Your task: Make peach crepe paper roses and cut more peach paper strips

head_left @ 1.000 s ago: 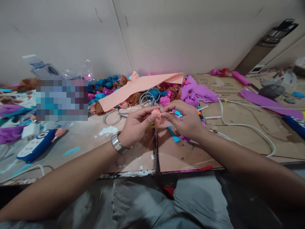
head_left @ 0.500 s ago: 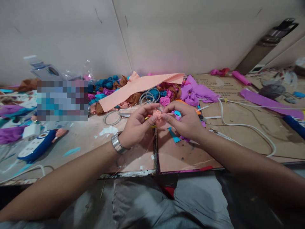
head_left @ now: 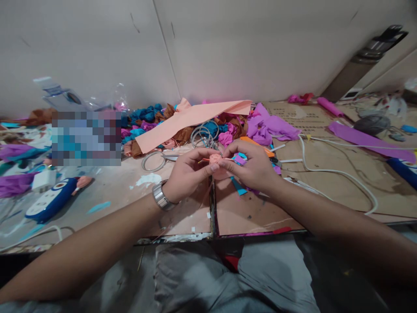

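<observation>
A small peach paper flower (head_left: 215, 159) with a rolled, rose-like centre is held between my two hands above the table. My left hand (head_left: 192, 169), with a metal watch at the wrist, pinches its left side between thumb and fingers. My right hand (head_left: 249, 165) grips its right edge the same way, thumb tip close to the left thumb. Behind the hands lies a long sheet of peach crepe paper (head_left: 192, 121) across a heap of crumpled coloured paper. Orange-handled scissors (head_left: 257, 145) lie partly hidden behind my right hand.
Rings of wire (head_left: 153, 161) lie left of my hands. A blue and white glue gun (head_left: 54, 200) rests at the left. On the right, a white cable (head_left: 345, 176) crosses the cardboard (head_left: 293, 117), purple paper (head_left: 371, 141) lies flat, and a bottle (head_left: 361, 65) leans against the wall.
My fingers have shifted slightly around the peach flower; the right fingers have lowered a little and more of the rolled centre shows. The things on the table have stayed put.
</observation>
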`<act>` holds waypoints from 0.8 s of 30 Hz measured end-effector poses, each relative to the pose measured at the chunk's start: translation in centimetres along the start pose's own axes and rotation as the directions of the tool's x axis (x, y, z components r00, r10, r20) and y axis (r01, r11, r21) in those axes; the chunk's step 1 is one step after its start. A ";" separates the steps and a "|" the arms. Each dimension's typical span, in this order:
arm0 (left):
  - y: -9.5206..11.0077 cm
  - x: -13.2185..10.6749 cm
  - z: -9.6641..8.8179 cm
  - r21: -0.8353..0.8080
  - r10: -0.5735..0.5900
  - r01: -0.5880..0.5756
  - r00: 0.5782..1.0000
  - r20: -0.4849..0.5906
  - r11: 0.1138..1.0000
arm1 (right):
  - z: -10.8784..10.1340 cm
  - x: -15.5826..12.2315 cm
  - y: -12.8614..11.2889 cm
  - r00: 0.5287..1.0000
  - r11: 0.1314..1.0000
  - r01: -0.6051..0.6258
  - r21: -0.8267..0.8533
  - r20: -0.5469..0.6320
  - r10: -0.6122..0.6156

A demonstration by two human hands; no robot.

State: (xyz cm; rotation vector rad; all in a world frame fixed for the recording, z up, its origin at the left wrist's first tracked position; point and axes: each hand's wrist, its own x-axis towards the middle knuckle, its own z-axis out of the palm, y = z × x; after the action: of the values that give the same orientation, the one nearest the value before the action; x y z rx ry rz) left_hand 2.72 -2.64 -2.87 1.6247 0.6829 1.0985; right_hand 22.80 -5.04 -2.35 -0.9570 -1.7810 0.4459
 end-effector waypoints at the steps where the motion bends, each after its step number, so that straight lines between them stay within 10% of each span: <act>1: 0.0 0.0 0.0 0.003 -0.004 0.004 1.000 -0.005 1.000 | 0.0 0.0 0.0 1.000 1.000 0.001 0.003 0.003 -0.001; 24: -0.8 0.0 -0.6 0.018 -0.049 0.049 0.998 0.025 0.999 | -0.4 0.2 -0.2 0.998 0.998 0.054 -0.026 0.033 -0.053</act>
State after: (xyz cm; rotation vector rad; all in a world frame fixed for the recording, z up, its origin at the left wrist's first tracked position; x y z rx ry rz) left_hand 2.24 -2.13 -3.55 1.6253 0.7136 1.0377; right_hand 23.09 -5.06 -1.95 -0.9230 -1.8411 0.4069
